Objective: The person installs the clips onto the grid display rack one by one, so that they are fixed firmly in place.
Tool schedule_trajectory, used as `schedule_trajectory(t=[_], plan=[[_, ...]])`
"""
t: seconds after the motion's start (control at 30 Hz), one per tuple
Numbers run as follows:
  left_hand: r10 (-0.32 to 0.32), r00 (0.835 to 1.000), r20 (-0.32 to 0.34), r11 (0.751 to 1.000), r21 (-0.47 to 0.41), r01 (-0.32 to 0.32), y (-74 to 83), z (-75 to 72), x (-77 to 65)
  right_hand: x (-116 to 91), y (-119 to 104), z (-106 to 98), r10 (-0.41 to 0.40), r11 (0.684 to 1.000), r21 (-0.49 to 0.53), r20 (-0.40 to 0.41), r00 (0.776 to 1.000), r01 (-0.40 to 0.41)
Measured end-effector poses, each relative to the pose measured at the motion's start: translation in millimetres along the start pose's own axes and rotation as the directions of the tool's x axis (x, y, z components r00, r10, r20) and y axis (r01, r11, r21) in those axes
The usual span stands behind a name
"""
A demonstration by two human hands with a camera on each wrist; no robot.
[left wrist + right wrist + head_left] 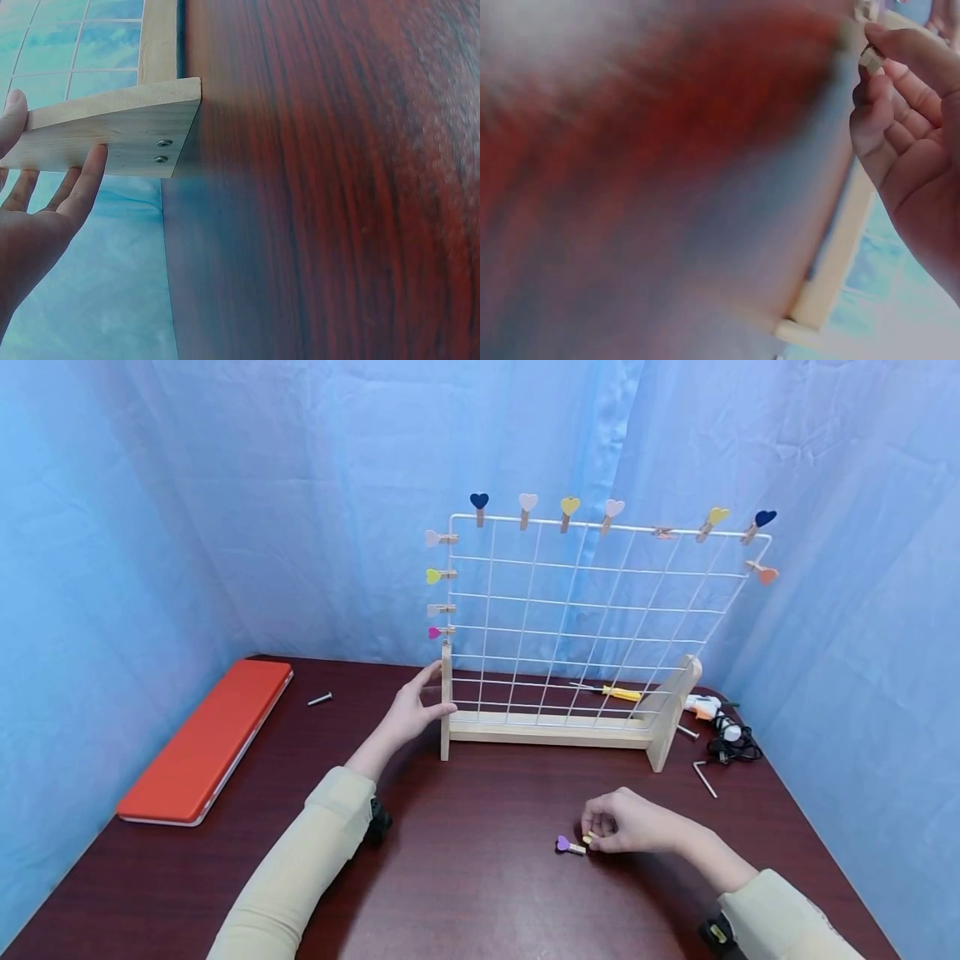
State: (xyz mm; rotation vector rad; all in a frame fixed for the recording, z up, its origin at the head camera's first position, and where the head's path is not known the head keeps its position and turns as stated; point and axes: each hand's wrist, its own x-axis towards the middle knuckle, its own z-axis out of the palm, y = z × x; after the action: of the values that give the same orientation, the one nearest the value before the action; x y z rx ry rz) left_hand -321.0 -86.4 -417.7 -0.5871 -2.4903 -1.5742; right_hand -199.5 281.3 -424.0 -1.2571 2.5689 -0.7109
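A white wire grid (570, 610) stands in a wooden stand (555, 732), with heart-topped mini clothespins along its top and side edges. My left hand (411, 708) holds the stand's left side panel (112, 131), fingers against its outer face and thumb at the edge. Low over the table my right hand (633, 822) pinches a small clothespin (871, 60) with a yellow heart, mostly hidden by the fingers in the head view. Just left of those fingertips lies a purple heart clothespin (566, 844) on the table.
At the far left lies an orange-red case (213, 739), with a bolt (319, 699) beside it. Behind the grid is a yellow-handled screwdriver (621, 693). A glue gun (703, 706) with black cord, another bolt (687, 732) and a hex key (705, 779) lie right of the stand.
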Motion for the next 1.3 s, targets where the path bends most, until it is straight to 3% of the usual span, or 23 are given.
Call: schedule_trajectory(t=[0.17, 0.3, 0.4, 0.5, 0.6, 0.67, 0.73, 0.87, 0.97, 1.07, 1.13, 1.23, 1.3], plan=[[-0.002, 1.000, 0.008, 1.000, 0.003, 0.002, 0.8, 0.8, -1.1, -3, -3, -25, -0.004, 0.999, -0.047, -0.125, 0.992, -0.002], [0.002, 1.000, 0.007, 1.000, 0.003, -0.003, 1.8, 1.3, -1.9, -10, -11, -53, 0.024, 0.993, -0.107, -0.248, 0.968, -0.052], [0.003, 1.000, 0.004, 1.000, 0.003, -0.003, 1.9, 1.8, -1.7, -15, -18, -75, 0.027, 0.988, -0.130, -0.352, 0.936, -0.077], [-0.004, 1.000, 0.002, 1.000, -0.004, 0.004, 1.9, 2.2, -0.9, -20, -23, -96, 0.012, 0.984, -0.151, -0.487, 0.873, -0.097], [-0.001, 1.000, 0.004, 1.000, -0.003, 0.001, 2.1, 2.1, -0.7, -24, -26, -116, -0.009, 0.982, -0.147, -0.660, 0.751, -0.118], [0.000, 1.000, 0.005, 1.000, -0.005, 0.000, 2.2, 1.8, -0.5, -28, -26, -128, 0.007, 0.986, -0.102, -0.769, 0.639, -0.133], [0.004, 1.000, 0.008, 1.000, -0.014, -0.004, 1.8, 1.6, -0.3, -32, -26, -139, 0.057, 0.987, -0.030, -0.857, 0.513, -0.160], [0.009, 1.000, 0.009, 1.000, -0.022, -0.009, 0.2, 0.6, -0.1, -35, -26, -158, 0.231, 0.966, 0.186, -0.935, 0.271, -0.182], [0.009, 1.000, 0.004, 1.000, -0.013, -0.009, -0.2, -0.2, -0.3, -32, -23, -170, 0.343, 0.939, 0.336, -0.930, 0.130, -0.076], [0.004, 1.000, 0.005, 1.000, -0.008, -0.004, 0.3, -0.3, -0.5, -28, -18, -181, 0.412, 0.907, 0.413, -0.911, 0.034, 0.082], [-0.002, 1.000, 0.004, 1.000, -0.006, 0.002, 0.8, -0.2, -0.7, -24, -15, -186, 0.433, 0.890, 0.426, -0.901, -0.007, 0.164], [-0.004, 1.000, 0.006, 1.000, -0.006, 0.004, 1.3, -0.1, -0.9, -19, -13, -194, 0.461, 0.866, 0.441, -0.887, -0.034, 0.236], [-0.008, 1.000, 0.005, 1.000, -0.009, 0.008, 1.8, 0.1, -0.7, -15, -12, -198, 0.476, 0.856, 0.453, -0.878, -0.040, 0.249]])
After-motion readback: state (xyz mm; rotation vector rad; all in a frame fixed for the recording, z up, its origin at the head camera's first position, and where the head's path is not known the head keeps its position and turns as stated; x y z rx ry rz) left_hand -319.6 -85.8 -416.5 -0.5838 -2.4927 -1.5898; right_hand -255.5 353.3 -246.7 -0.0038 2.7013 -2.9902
